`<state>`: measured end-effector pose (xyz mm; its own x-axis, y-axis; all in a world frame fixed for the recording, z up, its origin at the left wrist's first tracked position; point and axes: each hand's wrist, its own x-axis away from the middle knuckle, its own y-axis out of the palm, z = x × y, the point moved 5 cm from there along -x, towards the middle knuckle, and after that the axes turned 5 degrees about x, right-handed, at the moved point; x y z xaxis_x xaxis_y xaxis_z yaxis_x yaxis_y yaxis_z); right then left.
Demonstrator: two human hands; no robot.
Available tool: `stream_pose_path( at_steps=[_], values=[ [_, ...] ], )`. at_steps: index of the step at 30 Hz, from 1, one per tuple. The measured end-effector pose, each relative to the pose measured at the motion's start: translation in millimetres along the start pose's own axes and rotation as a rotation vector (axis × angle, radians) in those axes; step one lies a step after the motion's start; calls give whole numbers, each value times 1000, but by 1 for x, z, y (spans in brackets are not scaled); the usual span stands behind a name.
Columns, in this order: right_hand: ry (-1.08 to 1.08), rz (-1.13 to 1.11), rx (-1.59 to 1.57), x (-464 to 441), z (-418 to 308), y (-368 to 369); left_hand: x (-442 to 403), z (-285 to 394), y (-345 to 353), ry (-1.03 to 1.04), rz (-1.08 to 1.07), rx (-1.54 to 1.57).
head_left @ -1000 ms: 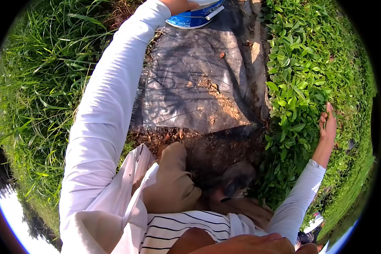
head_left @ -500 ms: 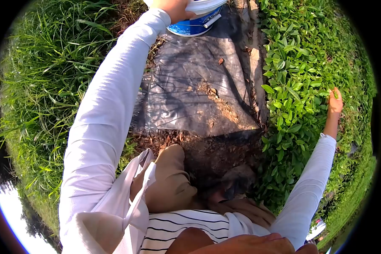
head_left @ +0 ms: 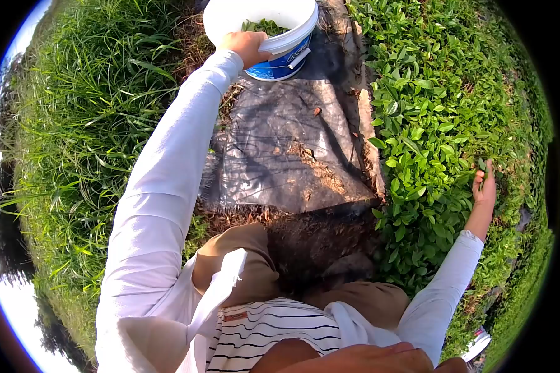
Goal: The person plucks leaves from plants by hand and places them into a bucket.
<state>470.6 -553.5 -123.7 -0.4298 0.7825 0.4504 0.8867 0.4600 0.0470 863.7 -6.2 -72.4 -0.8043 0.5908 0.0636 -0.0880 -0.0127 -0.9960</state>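
Note:
My left hand grips the near rim of a white and blue bucket, at the top of the head view. Green leaves lie inside the bucket, which stands on black ground sheeting. Far out to the right, my right hand is at the leafy bushes. Its fingers are closed around a small green leaf that sticks up from them. Whether that leaf is still attached to the plant, I cannot tell.
Worn black sheeting with dry debris covers the path ahead. Tall grass borders it on the left. Bare dark soil lies close to my knees. A white object shows at the lower right.
The view has tilted, so the bucket sits lower and its leaves now show. My right hand has shifted nearer to me along the bushes. My left hand stays on the bucket rim.

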Motion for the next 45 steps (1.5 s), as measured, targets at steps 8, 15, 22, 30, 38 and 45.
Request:
stream_pose_path(
  at_steps=[8, 15, 22, 30, 38, 45],
  values=[
    [-286, 47, 328, -113, 6, -14, -1, 1, -3, -39, -73, 4],
    [-84, -123, 118, -38, 7, 29, 2, 1, -3, -39, -53, -5],
    [-403, -227, 494, 115, -17, 122, 15, 11, -3, -42, 159, -97],
    [-810, -421, 779, 217, 51, 224, 145, 192, 11, 434, 134, 817],
    [-862, -725, 887, 290, 101, 235, 223, 217, 18, 647, -78, 1097],
    [-118, -613, 809, 243, 77, 178, 277, 144, -7, 525, -272, 731]
  ],
)
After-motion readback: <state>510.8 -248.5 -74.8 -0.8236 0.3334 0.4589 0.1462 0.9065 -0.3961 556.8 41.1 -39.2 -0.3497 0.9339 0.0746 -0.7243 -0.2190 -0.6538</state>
